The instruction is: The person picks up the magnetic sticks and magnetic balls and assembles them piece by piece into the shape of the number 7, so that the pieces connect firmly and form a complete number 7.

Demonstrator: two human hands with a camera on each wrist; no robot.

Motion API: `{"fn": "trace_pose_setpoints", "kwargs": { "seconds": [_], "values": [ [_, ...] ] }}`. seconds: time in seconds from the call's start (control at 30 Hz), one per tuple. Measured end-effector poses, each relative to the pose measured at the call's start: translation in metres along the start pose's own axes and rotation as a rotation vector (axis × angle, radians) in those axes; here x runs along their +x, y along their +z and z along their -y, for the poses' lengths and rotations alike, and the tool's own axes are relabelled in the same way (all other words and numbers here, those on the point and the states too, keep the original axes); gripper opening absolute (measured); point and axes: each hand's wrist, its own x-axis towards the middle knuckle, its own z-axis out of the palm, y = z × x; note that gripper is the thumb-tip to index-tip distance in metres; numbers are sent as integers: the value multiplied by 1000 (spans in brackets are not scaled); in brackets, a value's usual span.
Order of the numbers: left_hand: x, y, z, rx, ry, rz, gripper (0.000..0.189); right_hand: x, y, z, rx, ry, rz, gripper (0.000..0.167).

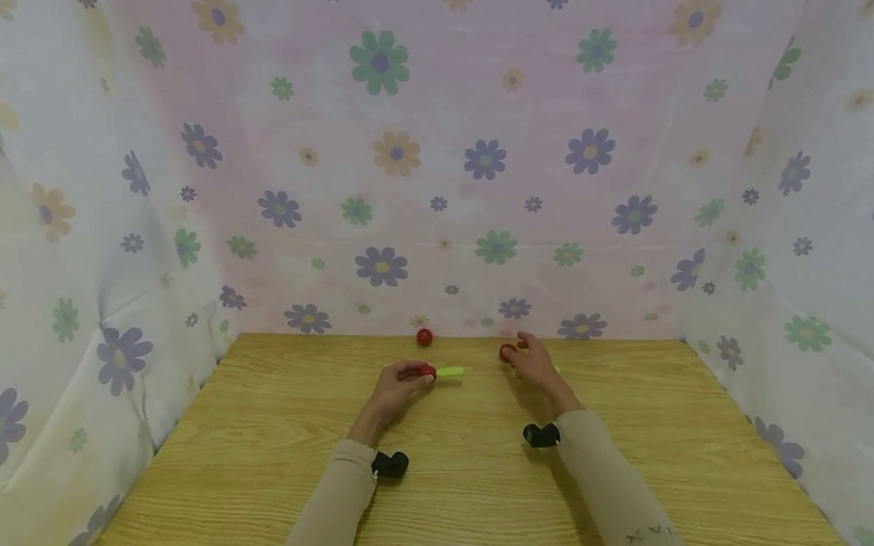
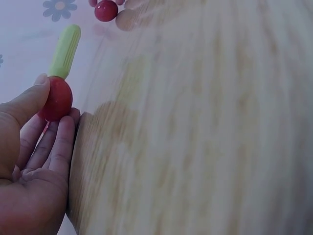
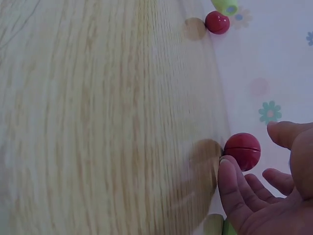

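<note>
My left hand (image 1: 399, 385) pinches a glossy red ball (image 2: 58, 99) between thumb and fingertips. A ribbed yellow-green stick (image 2: 66, 51) extends from the ball's far side, pointing right in the head view. My right hand (image 1: 536, 363) is at a second red ball (image 3: 242, 151), which has a groove round its middle and rests on the table. An index fingertip is right at this ball's side, while the thumb stands apart from it. Partly hidden under the right hand is another green piece (image 3: 228, 226).
A third red ball (image 1: 424, 337) lies by the table's back edge, behind the left hand. The wood-grain table (image 1: 449, 473) is bounded by flower-patterned cloth (image 1: 439, 181) at the back and both sides. Each wrist carries a small black camera.
</note>
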Motion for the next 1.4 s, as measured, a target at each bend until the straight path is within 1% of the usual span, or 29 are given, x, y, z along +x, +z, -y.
{"fn": "trace_pose_setpoints", "kwargs": {
  "seconds": [0.13,0.2,0.37,0.4,0.57,0.77,0.87,1.03,1.33,1.4],
  "values": [
    [0,-2,0,2,5,1,35,2,3,0,5,32,30,62],
    [0,-2,1,17,21,6,35,3,4,0,-6,33,34,60],
    [0,-2,2,30,29,19,37,5,7,-1,-68,-1,20,52],
    [0,-2,2,26,22,20,37,6,7,-2,-74,-2,15,50],
    [0,-1,3,12,23,24,36,6,9,-6,-84,-15,-3,43],
    [0,1,3,13,21,6,35,2,10,-7,-88,-56,-16,39],
    [0,1,3,22,31,-3,36,0,10,-6,-77,-74,-16,39],
    [0,2,3,27,42,-11,35,-2,9,-4,-22,-92,-10,40],
    [1,0,5,30,55,-4,34,-9,14,3,71,-216,92,44],
    [1,1,5,29,55,-5,34,-11,15,6,88,-229,122,45]
  ]
}}
